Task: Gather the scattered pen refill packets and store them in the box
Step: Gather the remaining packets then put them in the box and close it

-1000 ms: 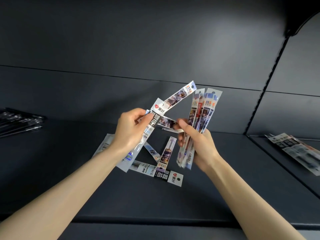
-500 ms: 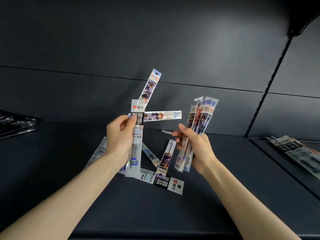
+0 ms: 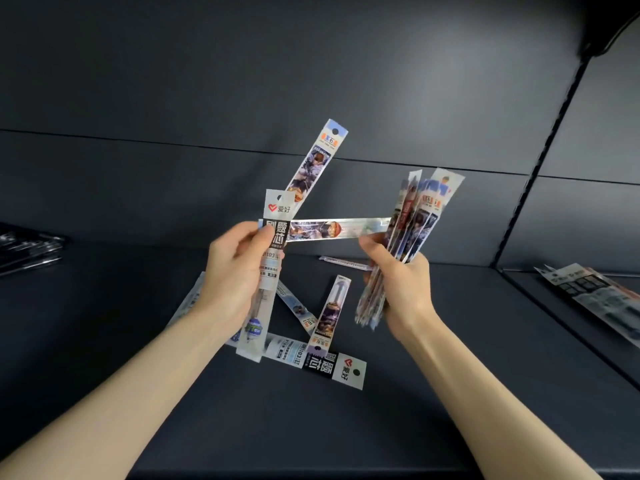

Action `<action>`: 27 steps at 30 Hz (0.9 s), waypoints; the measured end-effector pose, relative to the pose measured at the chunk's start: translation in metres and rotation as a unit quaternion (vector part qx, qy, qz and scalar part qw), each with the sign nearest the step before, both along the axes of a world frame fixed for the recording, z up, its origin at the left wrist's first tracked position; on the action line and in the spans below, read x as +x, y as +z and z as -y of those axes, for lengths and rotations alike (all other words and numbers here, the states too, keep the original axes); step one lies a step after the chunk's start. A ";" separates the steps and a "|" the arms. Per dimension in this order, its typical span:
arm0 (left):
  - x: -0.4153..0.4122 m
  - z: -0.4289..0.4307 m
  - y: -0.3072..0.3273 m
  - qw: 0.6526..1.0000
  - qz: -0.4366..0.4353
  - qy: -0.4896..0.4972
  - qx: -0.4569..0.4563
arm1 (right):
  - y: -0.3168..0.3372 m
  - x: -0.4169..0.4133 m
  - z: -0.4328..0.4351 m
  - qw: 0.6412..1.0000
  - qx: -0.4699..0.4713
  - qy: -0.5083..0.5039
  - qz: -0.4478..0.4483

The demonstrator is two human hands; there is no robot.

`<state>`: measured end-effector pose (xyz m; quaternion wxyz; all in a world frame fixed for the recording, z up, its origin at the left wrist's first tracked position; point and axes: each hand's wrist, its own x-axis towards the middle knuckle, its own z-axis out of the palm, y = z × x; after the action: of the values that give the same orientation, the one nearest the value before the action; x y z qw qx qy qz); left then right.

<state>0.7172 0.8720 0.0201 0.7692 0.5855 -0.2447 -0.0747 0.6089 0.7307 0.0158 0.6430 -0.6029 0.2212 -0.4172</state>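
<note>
Packets [image 3: 320,362] lie loose on shelf [image 3: 346,427] below both hands, no box in view; left hand [image 3: 232,275] pinches a fan [image 3: 278,209] of three more, right hand [image 3: 401,289] grips an upright bundle [image 3: 420,209], fan's crosswise packet reaching that bundle.

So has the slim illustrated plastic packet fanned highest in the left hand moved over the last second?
Yes: the slim illustrated packet swung upward and left, its tip now above the back wall's horizontal seam.

fanned packets [image 3: 277,216]: three, held aloft | bundle [image 3: 415,216]: upright, gripped | loose packets [image 3: 322,363]: flat on shelf [image 3: 381,427]
</note>
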 end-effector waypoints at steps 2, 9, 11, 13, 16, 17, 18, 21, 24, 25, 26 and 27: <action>0.003 -0.004 0.003 0.999 0.034 0.016 0.005 | 0.002 -0.002 0.003 1.000 -0.018 -0.019 0.004; 0.005 -0.013 0.008 0.992 0.112 0.000 0.048 | 0.003 -0.004 0.008 0.996 -0.081 0.017 -0.016; 0.002 -0.010 0.007 0.990 0.116 -0.045 0.062 | 0.003 -0.005 0.005 0.985 -0.115 0.114 -0.057; -0.001 -0.007 0.007 0.990 0.109 -0.070 0.057 | 0.004 -0.006 0.001 0.963 -0.146 0.198 -0.108; -0.004 -0.003 0.005 0.993 0.085 -0.078 0.032 | 0.003 -0.007 -0.003 0.945 -0.158 0.246 -0.147; -0.004 -0.003 0.005 0.995 0.073 -0.065 0.022 | 0.003 -0.007 -0.003 0.947 -0.154 0.235 -0.152; -0.004 -0.002 0.004 0.997 0.059 -0.041 0.010 | 0.004 -0.006 -0.003 0.954 -0.143 0.219 -0.149; 0.002 -0.001 0.003 0.999 0.000 0.042 -0.030 | 0.005 -0.006 0.004 0.980 -0.046 0.170 -0.089; -0.001 -0.002 0.000 0.999 -0.029 0.024 -0.019 | 0.005 -0.007 0.006 0.981 0.046 0.184 -0.030; -0.005 -0.002 -0.001 1.000 -0.018 0.004 0.000 | 0.005 -0.007 0.005 0.980 0.065 0.189 -0.019; -0.009 0.000 -0.003 1.000 -0.002 -0.015 0.018 | 0.004 -0.006 0.003 0.978 0.080 0.191 -0.009; -0.013 0.001 -0.004 0.999 0.013 -0.031 0.032 | 0.003 -0.004 0.002 0.977 0.089 0.194 0.002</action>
<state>0.7039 0.8711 0.0163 0.7439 0.6029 -0.2707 -0.0987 0.6044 0.7291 0.0190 0.7635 -0.5734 0.1350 -0.2647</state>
